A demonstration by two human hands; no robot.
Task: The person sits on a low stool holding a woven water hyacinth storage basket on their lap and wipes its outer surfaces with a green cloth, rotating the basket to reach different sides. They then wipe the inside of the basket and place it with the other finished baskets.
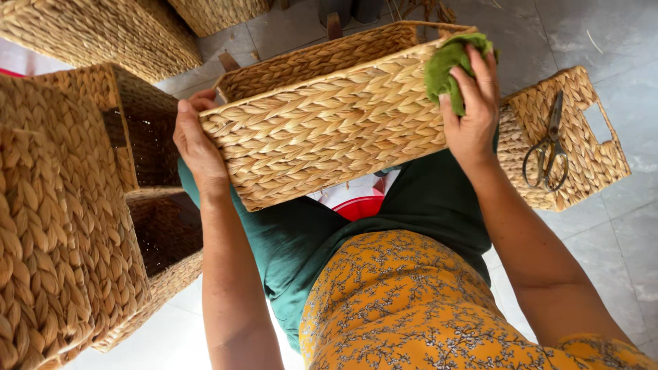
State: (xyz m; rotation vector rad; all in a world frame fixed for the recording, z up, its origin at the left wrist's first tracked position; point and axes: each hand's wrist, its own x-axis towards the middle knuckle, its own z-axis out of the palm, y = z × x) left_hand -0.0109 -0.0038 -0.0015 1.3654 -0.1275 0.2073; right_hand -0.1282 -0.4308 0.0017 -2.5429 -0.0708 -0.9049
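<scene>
Landmark: woven basket (329, 113), held tilted above the lap. Left of it, stacked woven baskets (62, 205) on the floor. Left hand (199, 147), grip closed on the basket's left end. Right hand (473, 103), grip closed on the basket's right corner, pressing a green cloth (449, 62) against it. Right of basket: smaller basket (589, 151) overturned on the floor, scissors (547, 147) lying on top.

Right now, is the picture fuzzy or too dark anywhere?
In the head view, daylight is soft and even; the woven basket and both hands, left hand and right hand, look sharp. The scissors are clear too. The stacked baskets at the edge bulge from lens distortion, with dark insides.
</scene>
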